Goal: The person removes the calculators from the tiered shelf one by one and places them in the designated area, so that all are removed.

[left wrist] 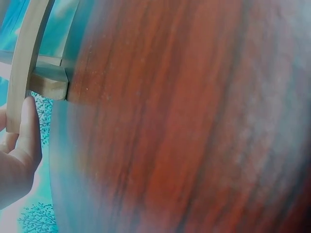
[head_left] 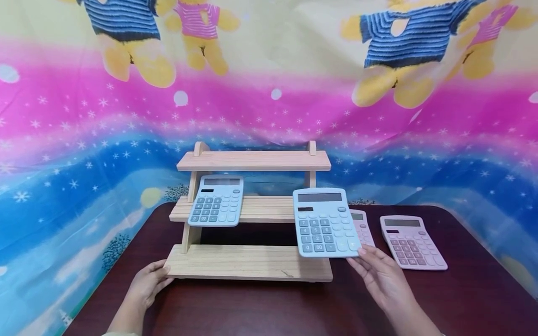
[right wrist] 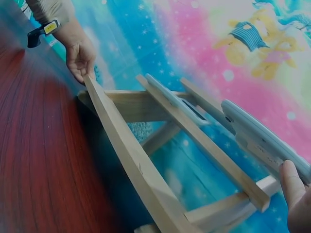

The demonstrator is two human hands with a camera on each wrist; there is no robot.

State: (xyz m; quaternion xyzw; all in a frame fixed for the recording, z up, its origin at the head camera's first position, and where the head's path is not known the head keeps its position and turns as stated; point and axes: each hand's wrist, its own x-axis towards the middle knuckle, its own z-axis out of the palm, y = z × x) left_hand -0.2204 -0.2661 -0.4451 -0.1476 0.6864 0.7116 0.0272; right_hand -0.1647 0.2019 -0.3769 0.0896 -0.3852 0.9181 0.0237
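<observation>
A light blue calculator (head_left: pixel 322 223) is held up in front of the right side of a three-tier wooden shelf (head_left: pixel 248 263), hiding the right end of its middle board. My right hand (head_left: pixel 381 275) pinches it at the lower right corner; in the right wrist view the thumb (right wrist: pixel 291 184) presses its edge. My left hand (head_left: pixel 147 283) grips the left end of the bottom board, thumb and fingers on either side of the wood (left wrist: pixel 22 68) in the left wrist view. A second blue calculator (head_left: pixel 216 200) leans at the left of the middle tier.
On the dark table (head_left: pixel 252 308), right of the shelf, lies a pink calculator (head_left: pixel 414 242). Another pink calculator (head_left: pixel 363 227) is partly hidden behind the held one. A patterned cloth (head_left: pixel 269 107) with bears hangs behind the table.
</observation>
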